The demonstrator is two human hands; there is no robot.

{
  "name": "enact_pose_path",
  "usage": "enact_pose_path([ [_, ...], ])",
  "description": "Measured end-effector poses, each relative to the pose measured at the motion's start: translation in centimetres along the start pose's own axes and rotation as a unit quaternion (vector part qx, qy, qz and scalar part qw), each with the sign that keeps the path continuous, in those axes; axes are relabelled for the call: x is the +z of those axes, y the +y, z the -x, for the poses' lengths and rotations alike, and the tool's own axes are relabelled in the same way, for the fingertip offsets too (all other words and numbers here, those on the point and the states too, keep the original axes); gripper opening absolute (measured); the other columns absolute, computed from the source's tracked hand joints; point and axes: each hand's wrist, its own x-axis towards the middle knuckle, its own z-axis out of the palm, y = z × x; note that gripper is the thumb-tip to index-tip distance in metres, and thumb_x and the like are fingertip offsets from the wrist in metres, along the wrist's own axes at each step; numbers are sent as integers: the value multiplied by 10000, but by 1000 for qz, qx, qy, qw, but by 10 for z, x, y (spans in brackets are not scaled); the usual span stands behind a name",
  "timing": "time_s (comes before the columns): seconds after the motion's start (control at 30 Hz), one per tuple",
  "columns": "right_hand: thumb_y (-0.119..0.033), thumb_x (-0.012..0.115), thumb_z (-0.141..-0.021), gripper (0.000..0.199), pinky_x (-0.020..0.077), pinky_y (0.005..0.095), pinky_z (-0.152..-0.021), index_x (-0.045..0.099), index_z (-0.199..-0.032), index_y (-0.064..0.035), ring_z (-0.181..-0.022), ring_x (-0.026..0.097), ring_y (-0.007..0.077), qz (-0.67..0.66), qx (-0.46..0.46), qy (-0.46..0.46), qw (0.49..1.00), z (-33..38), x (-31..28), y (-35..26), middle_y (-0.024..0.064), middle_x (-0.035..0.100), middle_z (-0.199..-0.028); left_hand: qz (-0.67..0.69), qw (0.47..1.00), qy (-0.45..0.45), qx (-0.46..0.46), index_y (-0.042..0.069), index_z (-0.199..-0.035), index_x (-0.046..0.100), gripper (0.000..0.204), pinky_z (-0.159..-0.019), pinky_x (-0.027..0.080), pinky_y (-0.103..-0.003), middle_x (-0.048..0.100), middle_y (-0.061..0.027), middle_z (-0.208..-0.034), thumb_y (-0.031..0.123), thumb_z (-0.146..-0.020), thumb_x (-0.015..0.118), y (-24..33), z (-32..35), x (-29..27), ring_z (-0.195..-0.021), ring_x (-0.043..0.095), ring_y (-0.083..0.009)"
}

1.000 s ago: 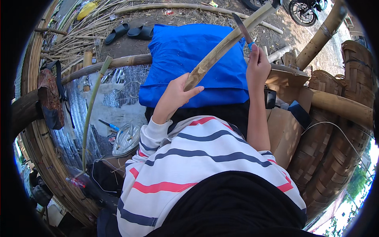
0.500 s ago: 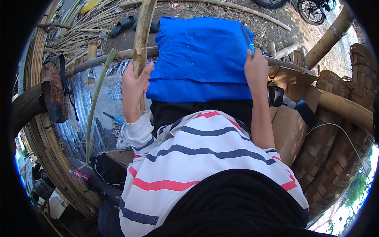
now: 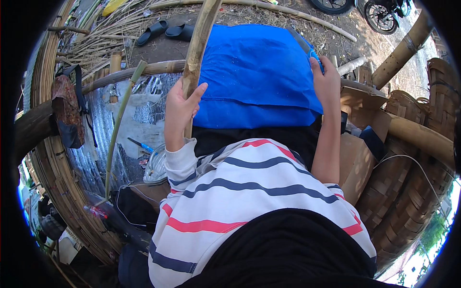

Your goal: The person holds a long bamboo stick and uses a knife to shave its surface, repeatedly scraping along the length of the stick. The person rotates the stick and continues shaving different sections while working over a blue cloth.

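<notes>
Bamboo strip (image 3: pixel 199 45) rises upright from left hand's (image 3: pixel 180 108) grip.

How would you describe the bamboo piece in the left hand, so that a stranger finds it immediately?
Start at the big blue cloth spread over the person's lap. Along its left edge, the left hand grips a split bamboo strip that runs up and out of the picture. Unlike the thin green stalk farther left, it is tan, wider and hand-held.
</notes>
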Motion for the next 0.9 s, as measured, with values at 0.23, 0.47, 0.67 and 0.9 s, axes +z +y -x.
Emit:
enact_pose_path([
  [0.23, -225, 515, -976, 198, 345, 203, -485, 534, -978, -28, -536, 426, 50, -384, 102, -165, 903, 29, 19, -19, -24, 474, -627, 71, 993, -85, -50, 35, -981, 526, 248, -366, 312, -192, 471, 16, -627, 147, -849, 704, -4, -1, 30, -426, 391, -30],
  [0.47, -38, 460, -942, 101, 467, 256, -616, 442, -1041, -30, -676, 551, 95, -383, -23, -64, 921, 42, 47, -35, 34, 570, -770, 89, 972, -194, -94, 20, -1036, 521, 254, -372, 297, -186, 437, 35, -631, 110, -862, 682, -3, -3, 59, -442, 369, -19],
  [0.67, -90, 545, -904, 110, 433, 331, -601, 502, -965, -8, -643, 540, 190, -183, -70, -129, 972, 45, 29, -44, 90, 556, -736, 118, 951, -251, -137, 26, -1052, 519, 266, -375, 284, -179, 400, 56, -623, 118, -864, 683, 5, 6, 66, -447, 339, -9],
  [0.9, -292, 608, -895, 298, 396, 390, -693, 517, -838, -14, -707, 483, 292, -72, -275, -99, 954, 53, 29, -31, 117, 492, -706, 144, 941, -259, -162, 54, -1045, 519, 271, -376, 272, -176, 384, 60, -600, 152, -864, 695, 15, 12, 66, -443, 332, -7],
])
